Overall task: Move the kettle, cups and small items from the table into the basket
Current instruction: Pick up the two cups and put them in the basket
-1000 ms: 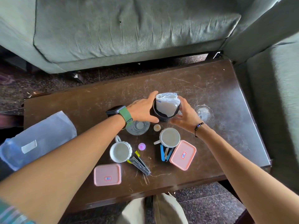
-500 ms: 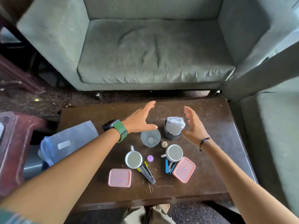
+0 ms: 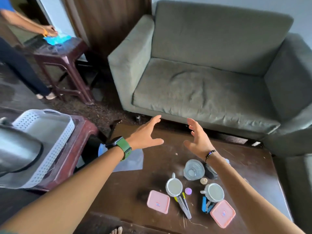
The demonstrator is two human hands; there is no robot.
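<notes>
My left hand and my right hand hover open and empty above the far part of the dark table. On the table stand two white cups, a clear glass and a black cup half hidden behind my right forearm. Two pink lidded boxes, metal tongs, a blue clip, a purple cap and a beige cap lie around them. The white perforated basket sits at the left, with a blurred grey kettle over its near side.
The basket rests on a maroon stool. A clear plastic bag lies at the table's left edge. A grey-green sofa stands behind the table. Another person stands by a side table at the upper left.
My hands let go of the black cup, then lifted and spread apart. The view swung up and to the left, which brought the basket and the kettle into sight.
</notes>
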